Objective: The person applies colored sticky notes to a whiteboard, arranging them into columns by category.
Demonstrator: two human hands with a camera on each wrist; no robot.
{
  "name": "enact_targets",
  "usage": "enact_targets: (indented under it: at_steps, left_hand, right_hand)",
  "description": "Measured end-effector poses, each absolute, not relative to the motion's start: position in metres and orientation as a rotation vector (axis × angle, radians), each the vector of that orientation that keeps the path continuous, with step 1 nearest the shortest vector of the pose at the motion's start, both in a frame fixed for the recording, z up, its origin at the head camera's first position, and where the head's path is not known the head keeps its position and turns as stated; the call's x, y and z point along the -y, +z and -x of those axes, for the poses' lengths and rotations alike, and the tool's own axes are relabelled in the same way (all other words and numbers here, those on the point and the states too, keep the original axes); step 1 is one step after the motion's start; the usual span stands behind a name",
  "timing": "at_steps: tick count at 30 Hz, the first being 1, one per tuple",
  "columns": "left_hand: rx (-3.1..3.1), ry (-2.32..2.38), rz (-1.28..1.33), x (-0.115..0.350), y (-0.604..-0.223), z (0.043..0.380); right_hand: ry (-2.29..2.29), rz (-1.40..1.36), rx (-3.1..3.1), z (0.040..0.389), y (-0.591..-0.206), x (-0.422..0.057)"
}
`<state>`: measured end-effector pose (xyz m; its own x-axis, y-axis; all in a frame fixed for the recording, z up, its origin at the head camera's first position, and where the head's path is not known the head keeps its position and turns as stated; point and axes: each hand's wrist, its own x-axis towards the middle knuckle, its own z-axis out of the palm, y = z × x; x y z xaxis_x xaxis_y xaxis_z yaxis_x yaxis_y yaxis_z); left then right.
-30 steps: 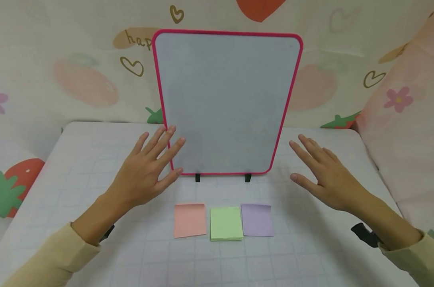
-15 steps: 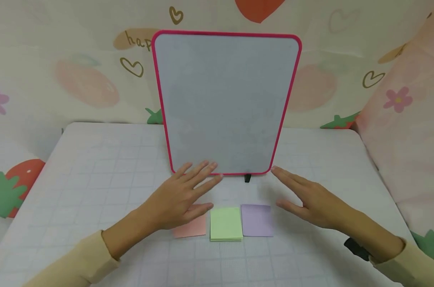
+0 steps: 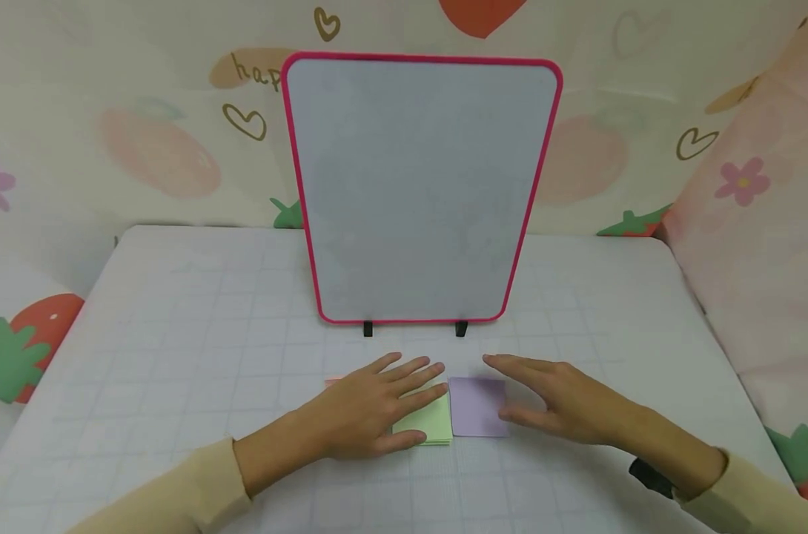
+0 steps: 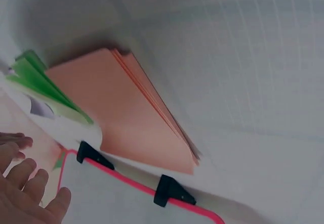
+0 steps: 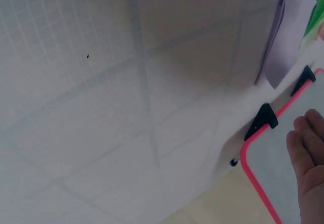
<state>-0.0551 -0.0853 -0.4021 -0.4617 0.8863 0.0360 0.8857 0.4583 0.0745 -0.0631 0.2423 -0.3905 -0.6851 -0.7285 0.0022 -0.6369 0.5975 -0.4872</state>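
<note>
Three pads of sticky notes lie side by side on the table. My left hand (image 3: 367,415), fingers spread, is over the pink pad and part of the green pad (image 3: 439,423) in the head view. The pink sticky-note pad (image 4: 114,102), mostly hidden there, shows fully in the left wrist view, its sheets fanned at one edge. Beside the purple sticky-note pad (image 3: 476,406) is my right hand (image 3: 564,400), fingers extended, thumb tip overlapping the pad's right edge in view. Whether either hand touches a pad I cannot tell. Neither holds anything.
A whiteboard (image 3: 424,193) with a pink-red frame stands upright behind the pads on small black feet (image 3: 461,328). The table (image 3: 177,319) has a pale grid cover. A printed cloth (image 3: 157,148) hangs behind it.
My left hand has come down and right, from the whiteboard's lower left corner to over the pink and green pads. My right hand has moved down and left to the purple pad.
</note>
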Motion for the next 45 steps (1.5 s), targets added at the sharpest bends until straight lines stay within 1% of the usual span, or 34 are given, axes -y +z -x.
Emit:
enact_targets:
  at_steps: [9,16,26,45]
  left_hand:
    - [-2.608,0.097,-1.661,0.075,-0.411,0.048]
    - [-2.574,0.072,-1.657,0.070,-0.414,0.046]
    - [-2.576,0.047,-1.693,0.065,-0.420,0.046]
    - [-2.589,-0.068,-1.663,0.065,-0.427,0.045]
  right_hand:
    - [-0.704,1.174,-2.577,0.062,-0.401,-0.241]
    - [-0.679,1.154,-2.561,0.061,-0.405,-0.239]
    - [-0.654,1.203,-2.562,0.059,-0.417,-0.236]
    - [-0.539,1.206,-2.568,0.060,-0.418,-0.232]
